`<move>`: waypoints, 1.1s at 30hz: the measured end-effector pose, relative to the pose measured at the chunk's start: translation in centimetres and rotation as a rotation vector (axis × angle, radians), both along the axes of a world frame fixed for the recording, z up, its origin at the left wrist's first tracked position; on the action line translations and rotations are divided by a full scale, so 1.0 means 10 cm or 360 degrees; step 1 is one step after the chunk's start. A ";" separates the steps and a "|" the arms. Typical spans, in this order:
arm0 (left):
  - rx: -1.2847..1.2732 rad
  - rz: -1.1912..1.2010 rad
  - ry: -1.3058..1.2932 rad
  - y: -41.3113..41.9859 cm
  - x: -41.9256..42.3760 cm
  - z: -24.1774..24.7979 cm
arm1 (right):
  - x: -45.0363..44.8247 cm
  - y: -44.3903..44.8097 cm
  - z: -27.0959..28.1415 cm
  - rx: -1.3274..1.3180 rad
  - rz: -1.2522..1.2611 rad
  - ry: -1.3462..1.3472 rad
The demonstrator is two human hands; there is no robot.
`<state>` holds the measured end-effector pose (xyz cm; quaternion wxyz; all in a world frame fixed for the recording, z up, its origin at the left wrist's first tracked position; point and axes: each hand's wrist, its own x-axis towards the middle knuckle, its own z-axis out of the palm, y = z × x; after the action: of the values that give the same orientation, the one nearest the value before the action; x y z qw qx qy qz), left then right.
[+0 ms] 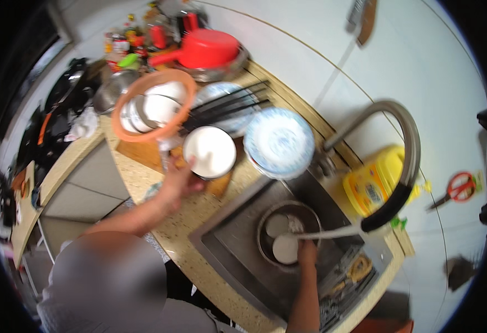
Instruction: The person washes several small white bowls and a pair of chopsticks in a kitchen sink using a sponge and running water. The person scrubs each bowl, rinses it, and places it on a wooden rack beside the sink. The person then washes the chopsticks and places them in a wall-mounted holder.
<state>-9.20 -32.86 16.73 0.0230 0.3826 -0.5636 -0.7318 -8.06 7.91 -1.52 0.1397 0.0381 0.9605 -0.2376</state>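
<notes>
My left hand (pixel 179 183) is at a white bowl (pixel 210 152) over the counter, its thumb at the rim and other fingers beside the lower edge. Down in the sink, my right hand (pixel 308 252) grips the edge of a pale round dish (pixel 285 249) inside a round metal basin (pixel 262 245). Another pale dish (pixel 277 225) lies in that basin. Water (pixel 331 234) streams from the curved faucet (pixel 414 137) across to the right hand. Part of the right hand is hidden. Blue-patterned plates (pixel 279 139) are stacked at the sink's upper corner.
An orange-rimmed basket (pixel 120 131) holds white bowls. Black sticks, perhaps chopsticks (pixel 231 108), lie across more plates (pixel 222 89). A red dipper (pixel 212 48) sits behind. A yellow detergent jug (pixel 372 179) stands beside the faucet. Scissors (pixel 460 188) and a knife (pixel 367 23) hang on the wall.
</notes>
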 end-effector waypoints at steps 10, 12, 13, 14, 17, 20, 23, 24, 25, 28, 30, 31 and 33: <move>-0.0450 -0.0473 0.0149 0.04 0.00 0.04 | 0.11 -0.34 0.87 -0.0592 -0.0426 0.0471; -0.0506 -0.0665 0.0009 0.25 0.21 0.03 | 0.30 -0.47 1.11 -0.1130 -0.0548 0.0293; -0.0441 -0.0754 -0.0029 0.41 0.28 -0.05 | 0.37 -0.52 1.20 -0.1442 -0.0538 0.0231; -0.0490 -0.0991 -0.0083 0.62 0.28 -0.19 | 0.43 -0.56 1.26 -0.1635 -0.0506 0.0203; -0.0769 -0.1492 0.0366 1.31 0.21 -0.77 | 0.43 -0.57 1.26 -0.1688 -0.0723 0.0076; -0.0732 -0.1999 -0.0028 1.92 0.13 -1.38 | 0.31 -0.42 0.99 -0.0331 -0.0348 0.0021; -0.0305 -0.1699 -0.0117 2.21 0.15 -1.71 | 0.25 -0.29 0.66 0.0029 -0.0575 -0.0211; -0.0107 -0.1699 -0.0342 2.25 0.14 -1.74 | 0.21 -0.26 0.59 0.0090 -0.0533 -0.0213; -0.0072 -0.1683 -0.0369 2.26 0.16 -1.72 | 0.20 -0.24 0.54 0.0132 -0.0508 -0.0251; -0.0019 -0.1741 -0.0443 2.13 0.20 -1.52 | 0.17 -0.28 0.51 0.0258 -0.0455 -0.0253; -0.0484 -0.1688 -0.0050 1.93 0.28 -1.30 | 0.20 -0.33 0.54 0.0313 -0.0403 -0.0246; -0.0292 -0.1447 0.0135 1.75 0.32 -1.17 | 0.22 -0.35 0.56 0.0327 -0.0381 -0.0255; 0.0020 -0.1101 0.0482 1.28 0.37 -0.88 | 0.29 -0.37 0.56 0.0309 -0.0324 -0.0089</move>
<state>-5.48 -20.10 7.92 -0.1448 0.0571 -0.6453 -0.7479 -5.16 4.18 4.05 0.1372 0.1552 0.9659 -0.1553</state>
